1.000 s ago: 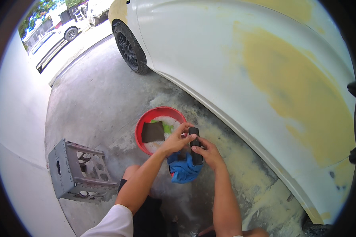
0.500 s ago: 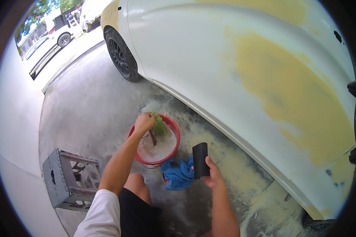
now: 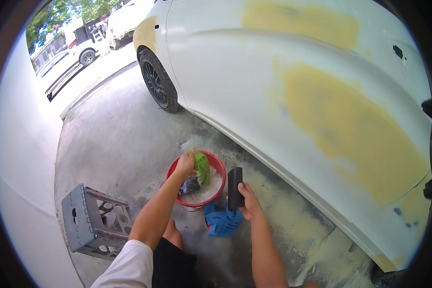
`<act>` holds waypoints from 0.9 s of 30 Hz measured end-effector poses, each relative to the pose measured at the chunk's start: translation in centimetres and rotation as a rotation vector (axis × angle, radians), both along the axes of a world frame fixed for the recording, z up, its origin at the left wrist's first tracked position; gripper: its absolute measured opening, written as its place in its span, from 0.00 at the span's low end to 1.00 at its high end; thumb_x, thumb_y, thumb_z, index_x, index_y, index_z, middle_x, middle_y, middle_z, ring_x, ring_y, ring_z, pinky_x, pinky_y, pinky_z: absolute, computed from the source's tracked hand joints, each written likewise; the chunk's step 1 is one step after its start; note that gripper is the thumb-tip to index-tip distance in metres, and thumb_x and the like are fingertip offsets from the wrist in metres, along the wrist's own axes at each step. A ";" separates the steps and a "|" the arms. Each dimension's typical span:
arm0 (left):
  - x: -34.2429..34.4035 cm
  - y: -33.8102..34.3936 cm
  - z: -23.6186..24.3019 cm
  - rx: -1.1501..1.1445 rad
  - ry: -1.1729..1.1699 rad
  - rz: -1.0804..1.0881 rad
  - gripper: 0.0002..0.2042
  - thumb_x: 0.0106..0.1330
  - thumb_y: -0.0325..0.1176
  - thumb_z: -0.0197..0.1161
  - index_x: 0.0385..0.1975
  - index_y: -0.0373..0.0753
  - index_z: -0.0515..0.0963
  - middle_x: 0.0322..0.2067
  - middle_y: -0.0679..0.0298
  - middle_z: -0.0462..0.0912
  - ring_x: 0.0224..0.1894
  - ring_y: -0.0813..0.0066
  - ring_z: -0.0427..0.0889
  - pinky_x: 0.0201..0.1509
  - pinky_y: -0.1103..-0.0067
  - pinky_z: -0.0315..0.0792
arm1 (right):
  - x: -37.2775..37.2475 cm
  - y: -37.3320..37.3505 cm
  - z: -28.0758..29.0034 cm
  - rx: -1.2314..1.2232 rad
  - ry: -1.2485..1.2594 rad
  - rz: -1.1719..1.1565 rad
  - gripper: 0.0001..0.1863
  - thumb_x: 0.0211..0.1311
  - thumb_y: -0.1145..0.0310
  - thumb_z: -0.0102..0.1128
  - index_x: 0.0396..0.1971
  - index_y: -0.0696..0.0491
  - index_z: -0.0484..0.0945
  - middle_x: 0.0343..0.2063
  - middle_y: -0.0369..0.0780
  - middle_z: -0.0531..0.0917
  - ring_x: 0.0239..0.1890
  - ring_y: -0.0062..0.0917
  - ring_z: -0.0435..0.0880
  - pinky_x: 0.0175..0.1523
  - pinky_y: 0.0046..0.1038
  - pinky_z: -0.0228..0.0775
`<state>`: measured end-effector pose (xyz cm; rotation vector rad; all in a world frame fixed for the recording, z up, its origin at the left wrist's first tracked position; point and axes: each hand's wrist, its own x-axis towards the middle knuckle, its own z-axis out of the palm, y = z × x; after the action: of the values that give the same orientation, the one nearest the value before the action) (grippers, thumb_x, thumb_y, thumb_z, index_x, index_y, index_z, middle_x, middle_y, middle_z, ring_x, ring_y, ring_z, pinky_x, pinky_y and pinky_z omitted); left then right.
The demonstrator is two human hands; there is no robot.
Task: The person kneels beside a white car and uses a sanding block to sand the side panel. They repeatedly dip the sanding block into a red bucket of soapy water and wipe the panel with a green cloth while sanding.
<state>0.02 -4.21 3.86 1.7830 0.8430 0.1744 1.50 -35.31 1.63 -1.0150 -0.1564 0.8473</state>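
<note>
My left hand [image 3: 185, 164] is closed on a green cloth [image 3: 202, 169], which hangs down inside a red bucket [image 3: 222, 178] of cloudy, foamy water. Just below that hand is a dark, shiny, wet-looking sheet [image 3: 190, 186]; whether my fingers also grip it is hidden. To the right of the bucket, my right hand [image 3: 249, 201] holds a black rectangular block [image 3: 235, 188] upright, thumb along its side. A crumpled blue cloth [image 3: 224, 223] lies on the floor against the bucket, with a bit of red showing at its edge.
A white car [image 3: 235, 72] with yellowish filler patches [image 3: 345, 115] stands along the right. At the left, a grey folding step stool [image 3: 79, 218] is near a white wall [image 3: 24, 158]. Pale yellowish residue streaks the wet concrete floor [image 3: 293, 230]. Parked vehicles show far left.
The green cloth now hangs longer from my left hand, and the dark sheet shows broader beneath it. My right hand has turned the black block more edge-on. The whole view has shifted slightly.
</note>
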 end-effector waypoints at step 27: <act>-3.7 -13.7 -1.6 -1.175 -0.685 0.185 0.28 0.72 0.56 0.54 0.61 0.40 0.75 0.52 0.57 0.85 0.52 0.59 0.85 0.58 0.60 0.80 | 3.9 5.0 3.0 0.340 -0.155 -0.084 0.26 0.74 0.55 0.61 0.65 0.53 0.72 0.46 0.36 0.80 0.50 0.18 0.76 0.56 0.22 0.69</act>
<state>-3.71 -17.94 2.21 0.4713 0.4208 0.3041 5.40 -30.29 4.61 -0.7599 -0.3740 0.6384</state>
